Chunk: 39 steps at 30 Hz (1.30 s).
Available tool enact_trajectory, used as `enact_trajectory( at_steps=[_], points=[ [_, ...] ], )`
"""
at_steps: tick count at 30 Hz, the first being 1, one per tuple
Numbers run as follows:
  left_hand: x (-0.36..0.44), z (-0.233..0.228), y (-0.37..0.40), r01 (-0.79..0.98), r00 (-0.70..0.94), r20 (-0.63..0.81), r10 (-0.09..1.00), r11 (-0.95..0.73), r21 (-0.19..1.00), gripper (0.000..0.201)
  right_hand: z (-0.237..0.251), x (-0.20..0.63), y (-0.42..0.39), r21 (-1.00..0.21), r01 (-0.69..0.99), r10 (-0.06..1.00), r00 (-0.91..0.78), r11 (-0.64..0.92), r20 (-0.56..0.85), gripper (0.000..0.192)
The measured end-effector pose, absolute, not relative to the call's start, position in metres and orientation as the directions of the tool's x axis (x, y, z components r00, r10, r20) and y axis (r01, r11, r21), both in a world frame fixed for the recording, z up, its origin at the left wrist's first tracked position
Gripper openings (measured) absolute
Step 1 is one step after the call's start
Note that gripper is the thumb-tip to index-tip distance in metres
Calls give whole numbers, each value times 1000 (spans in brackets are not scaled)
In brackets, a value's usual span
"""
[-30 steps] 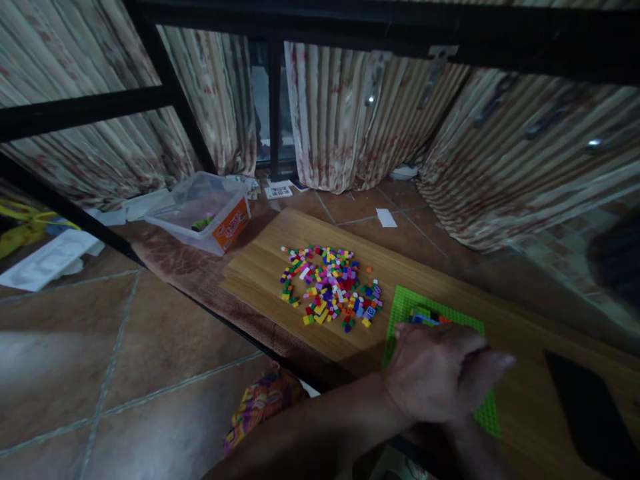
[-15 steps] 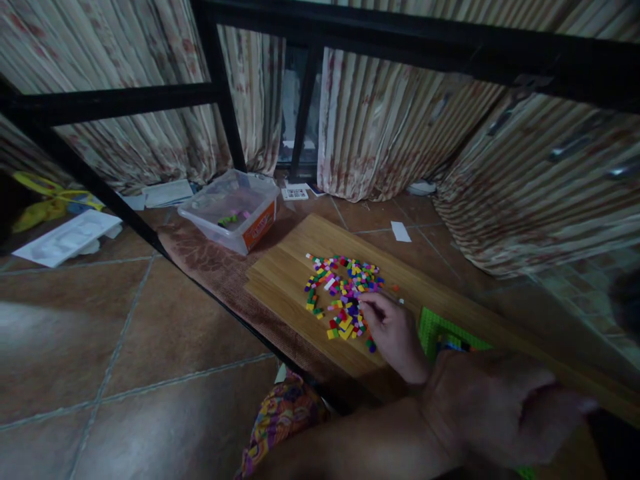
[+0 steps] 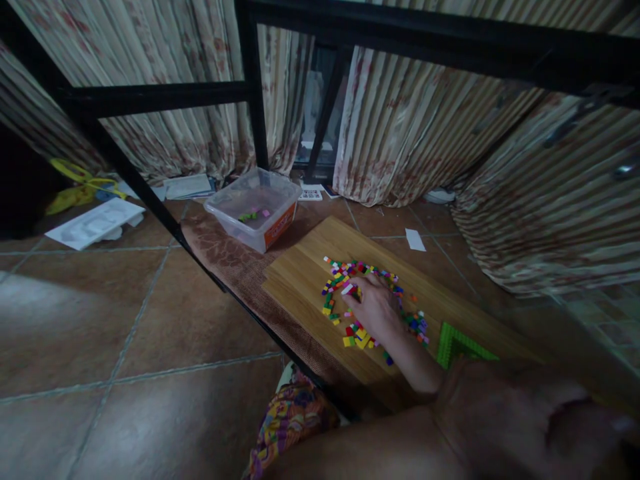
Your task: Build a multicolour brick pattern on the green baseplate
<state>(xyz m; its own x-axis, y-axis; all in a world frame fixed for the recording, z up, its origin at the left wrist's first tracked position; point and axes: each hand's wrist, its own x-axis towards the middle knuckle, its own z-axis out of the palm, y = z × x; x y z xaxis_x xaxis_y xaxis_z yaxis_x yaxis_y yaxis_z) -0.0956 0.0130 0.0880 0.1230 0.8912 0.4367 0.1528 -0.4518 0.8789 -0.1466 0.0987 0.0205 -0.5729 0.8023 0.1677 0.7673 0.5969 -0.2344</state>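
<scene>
Striped curtains [image 3: 400, 133] hang behind a black metal frame [image 3: 250, 100], and below them a wooden tabletop [image 3: 300, 280] sits low over brown floor tiles [image 3: 125, 320]. On that board lies a scatter of small coloured bricks [image 3: 345, 277], and the right hand [image 3: 375, 307] rests palm-down in the middle of it, fingers curled among the pieces; whether its grip has closed on one cannot be told, since the fingertips are hidden under the hand. The left hand [image 3: 520, 427] lies blurred and close to the camera at the lower right, loosely curled, and it appears to hold nothing, though the blur makes that uncertain. Picking a single brick here would go best with a narrow pinch of thumb and forefinger, lifting straight up so that neighbours are not swept off the board. A green baseplate [image 3: 457, 345] lies just beside the pile, partly covered by the forearm, which crosses between the two. A clear plastic tub [image 3: 255, 207] with a few pieces stands near the board's far corner, well apart from the hands, with papers [image 3: 95, 223] on the floor beyond.
</scene>
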Motion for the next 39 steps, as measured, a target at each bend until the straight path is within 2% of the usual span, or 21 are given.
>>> enact_trajectory(
  at_steps=[5,10,15,22,26,29,35,39],
  points=[
    [-98,85,17,102,59,473,879,-477,873,38,16,-152,98,-80,826,824,-540,558,170,30],
    [-93,79,22,58,49,494,868,-497,866,41,17,-153,95,-37,853,846,-511,521,153,31],
    [-94,80,21,52,27,483,875,-484,874,39,14,-151,97,-72,848,846,-511,525,150,25],
    [-106,85,21,67,4,488,873,-487,871,36,15,-136,103,-142,796,802,-553,589,228,18],
    [-117,93,22,55,-50,438,898,-435,899,36,18,-124,105,-154,803,810,-536,576,236,15],
    [-119,96,22,24,-79,411,908,-410,912,35,20,-125,106,-207,758,783,-573,619,244,14],
    [-118,96,22,-25,-66,426,902,-429,903,31,24,-139,111,-265,572,612,-784,776,103,14],
    [-123,97,23,-40,-75,393,917,-396,917,33,24,-143,117,-251,591,618,-785,767,37,19]
  ],
)
